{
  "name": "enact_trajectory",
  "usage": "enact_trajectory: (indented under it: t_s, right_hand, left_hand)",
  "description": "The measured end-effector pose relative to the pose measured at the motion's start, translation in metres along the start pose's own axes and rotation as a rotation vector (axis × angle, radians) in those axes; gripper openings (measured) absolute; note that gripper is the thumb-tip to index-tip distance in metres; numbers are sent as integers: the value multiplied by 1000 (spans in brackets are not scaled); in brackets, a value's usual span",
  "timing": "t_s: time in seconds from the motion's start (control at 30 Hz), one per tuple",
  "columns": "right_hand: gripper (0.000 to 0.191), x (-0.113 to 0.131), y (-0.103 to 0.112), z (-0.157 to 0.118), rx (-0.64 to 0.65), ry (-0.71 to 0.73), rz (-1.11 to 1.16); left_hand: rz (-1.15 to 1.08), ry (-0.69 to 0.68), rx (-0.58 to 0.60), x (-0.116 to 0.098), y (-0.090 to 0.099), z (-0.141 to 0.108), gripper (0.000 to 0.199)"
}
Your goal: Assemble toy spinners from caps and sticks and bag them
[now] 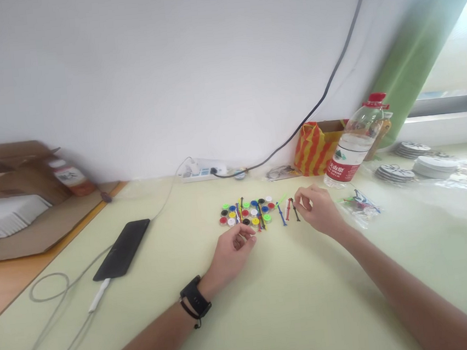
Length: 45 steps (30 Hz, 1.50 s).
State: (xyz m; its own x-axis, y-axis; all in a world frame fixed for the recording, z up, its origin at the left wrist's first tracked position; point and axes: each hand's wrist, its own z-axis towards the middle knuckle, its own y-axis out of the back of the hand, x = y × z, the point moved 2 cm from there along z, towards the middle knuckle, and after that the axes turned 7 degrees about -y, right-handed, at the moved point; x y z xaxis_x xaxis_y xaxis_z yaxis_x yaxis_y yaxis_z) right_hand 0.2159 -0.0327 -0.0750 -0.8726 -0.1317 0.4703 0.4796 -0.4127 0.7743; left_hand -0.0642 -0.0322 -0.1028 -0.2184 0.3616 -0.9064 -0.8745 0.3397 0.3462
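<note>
Near the middle of the table lies a cluster of small coloured plastic discs [254, 212], in red, blue, yellow, green, black and white. Thin coloured sticks lie across them. My left hand [233, 249] rests just in front of the cluster, its fingers loosely curled and thumb and forefinger slightly apart, with nothing visible in them. To the right of the discs lie a blue stick [282, 214], a red stick [288, 209] and a black stick [294, 210]. Beside the black stick, my right hand [317, 208] has its fingers curled into a pinch; whatever is between the tips is hidden.
Right of my right hand lies a clear bag [360, 207] of coloured pieces. Behind it stand a water bottle [349, 150] and a striped bag [315, 148]. Stacked white discs [435, 166] are farther right. At left are a charging phone [122, 249] and an open carton [17, 163].
</note>
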Motion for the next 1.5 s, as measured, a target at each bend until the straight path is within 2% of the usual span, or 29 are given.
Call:
enact_trajectory:
  t_s: [0.13, 0.23, 0.37, 0.53, 0.7, 0.97, 1.13, 1.27, 1.5]
  right_hand:
    - [42, -6, -10, -2, -38, 86, 78]
    - [52, -11, -17, -2, -12, 137, 87]
    - [47, -14, -23, -2, 74, 159, 43]
    - [32, -7, -32, -6, 49, 159, -76]
    - [42, -3, -46, -13, 113, 230, -182]
    - [41, -14, -50, -16, 180, 169, -226]
    - [38, -18, -47, -16, 162, 112, -201]
    - [43, -17, -49, -17, 157, 45, -230]
    - [44, -17, -53, -17, 160, 33, -255]
  left_hand:
    - [24, 2, 11, 0, 0, 0, 17]
    - [35, 0, 14, 1, 0, 0, 17]
    - [27, -4, 27, 0, -1, -1, 16]
    - [18, 3, 18, -3, -2, -1, 15]
    - [20, 5, 18, -4, -2, -1, 14]
    - [23, 5, 22, -3, -2, -1, 15]
    - [22, 9, 27, -5, -2, -1, 13]
    - [18, -1, 26, -5, -1, -2, 11]
    - [12, -4, 29, -4, -2, -2, 11]
